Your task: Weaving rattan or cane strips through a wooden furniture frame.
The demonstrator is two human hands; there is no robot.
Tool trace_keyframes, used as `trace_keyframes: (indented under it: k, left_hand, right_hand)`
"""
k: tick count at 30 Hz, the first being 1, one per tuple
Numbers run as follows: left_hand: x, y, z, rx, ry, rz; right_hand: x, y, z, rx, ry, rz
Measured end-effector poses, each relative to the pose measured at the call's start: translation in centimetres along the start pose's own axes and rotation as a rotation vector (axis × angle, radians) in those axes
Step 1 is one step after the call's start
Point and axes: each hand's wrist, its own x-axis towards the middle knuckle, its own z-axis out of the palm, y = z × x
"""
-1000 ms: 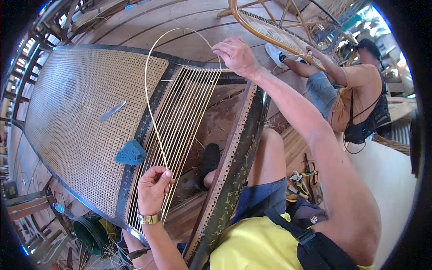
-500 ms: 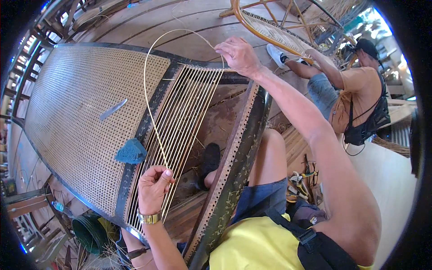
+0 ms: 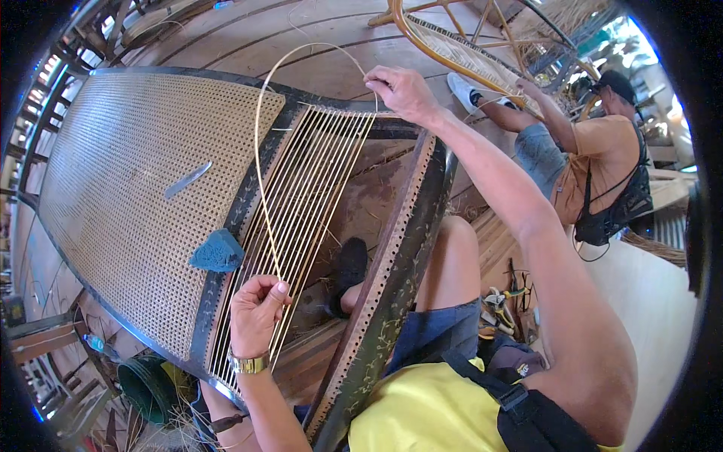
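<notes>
Cane strand (image 3: pixel 257 135): arched out beyond both hands, ran lengthwise from a thumb-and-finger pinch in left hand (image 3: pixel 256 313), by parallel strands (image 3: pixel 319 181), round to gathered fingertips of right hand (image 3: pixel 405 94), nearer dark rail (image 3: pixel 396 130).

The left hand (image 3: pixel 254 310) conceals the gripped section of the looped cane strand (image 3: pixel 257 143) and parts of the parallel cane strands (image 3: pixel 316 175) beneath. The right hand (image 3: pixel 399 93) conceals its own grip point. The upper picture edge truncates the rattan frame (image 3: pixel 431 55).
</notes>
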Motion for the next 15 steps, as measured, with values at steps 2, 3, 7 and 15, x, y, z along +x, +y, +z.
trace_keyframes:
  k: [2, 3, 7, 15]
  left_hand:
    - [0.0, -0.2, 0.0, 0.001, -0.001, -0.001]
    - [0.0, -0.3, 0.0, 0.001, -0.003, 0.000]
    - [0.1, -0.3, -0.1, 0.003, -0.005, 0.005]
    - [0.2, -0.2, 0.2, 0.028, -0.012, -0.006]
  right_hand:
    - [0.2, 0.3, 0.7, 0.241, -0.060, 0.341]
    - [0.1, 0.6, 0.8, 0.242, -0.060, 0.341]
    - [0.3, 0.7, 0.8, 0.253, -0.096, 0.402]
    - [-0.6, 1.6, 0.7, 0.182, -0.195, 0.402]
